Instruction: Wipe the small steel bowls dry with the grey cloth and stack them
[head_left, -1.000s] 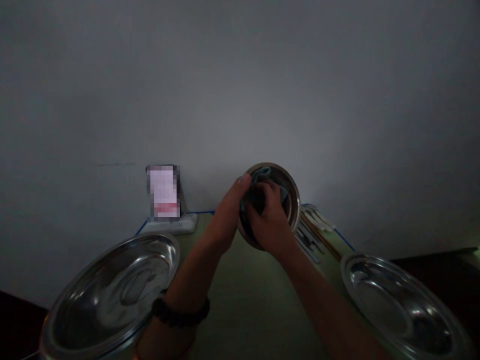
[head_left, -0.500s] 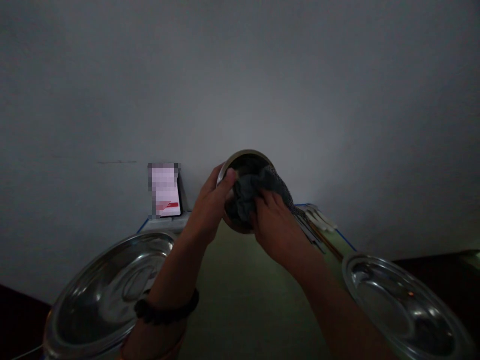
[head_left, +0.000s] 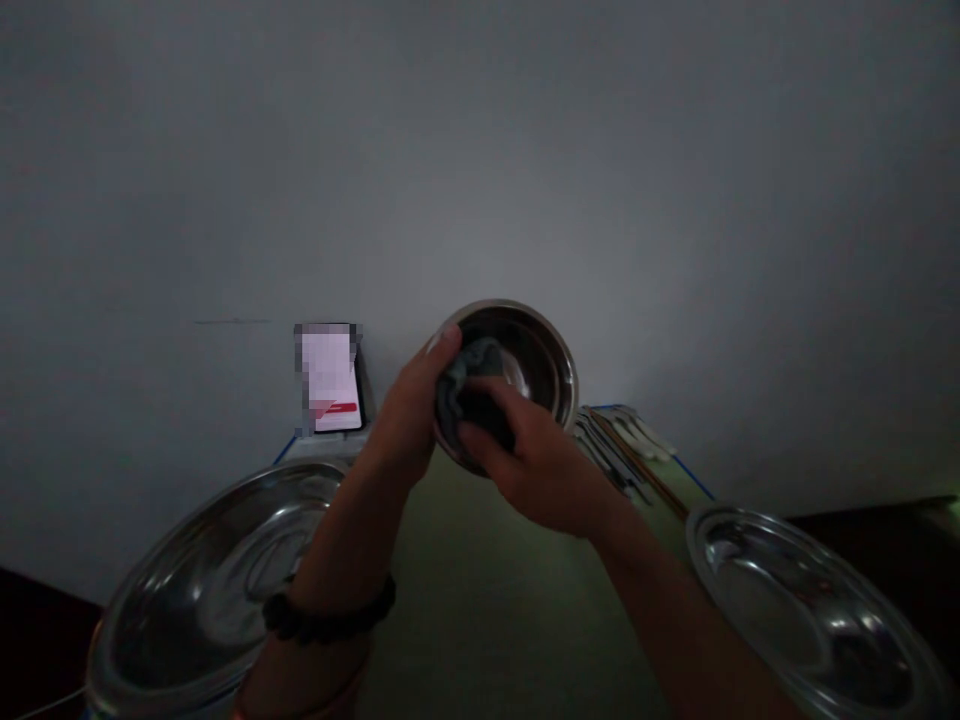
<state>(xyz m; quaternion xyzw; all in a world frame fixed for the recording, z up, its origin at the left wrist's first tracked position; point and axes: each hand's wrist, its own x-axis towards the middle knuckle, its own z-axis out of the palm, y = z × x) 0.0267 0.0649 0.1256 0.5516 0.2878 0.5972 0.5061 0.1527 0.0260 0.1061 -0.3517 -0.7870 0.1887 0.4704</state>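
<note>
A shiny metal bowl (head_left: 544,365) is held up above the table, tilted so its inside faces me. My left hand (head_left: 409,410) grips the bowl's left rim, thumb over the edge and the other fingers hidden behind it. Inside the bowl, against its left side, is a bunched dark grey cloth (head_left: 480,360). My right hand (head_left: 532,450) is closed on this cloth and reaches into the bowl from the lower right. Part of the cloth is hidden by the fingers.
A large metal basin (head_left: 217,560) stands at the left, and another metal basin (head_left: 795,600) at the right. Several metal utensils (head_left: 611,455), wooden chopsticks (head_left: 645,465) and white spoons (head_left: 645,435) lie at the table's back right. A phone (head_left: 330,380) leans against the wall.
My right hand has moved the cloth left across the bowl's inside, and the cloth is now more bunched. The right side of the bowl and the utensils behind are uncovered.
</note>
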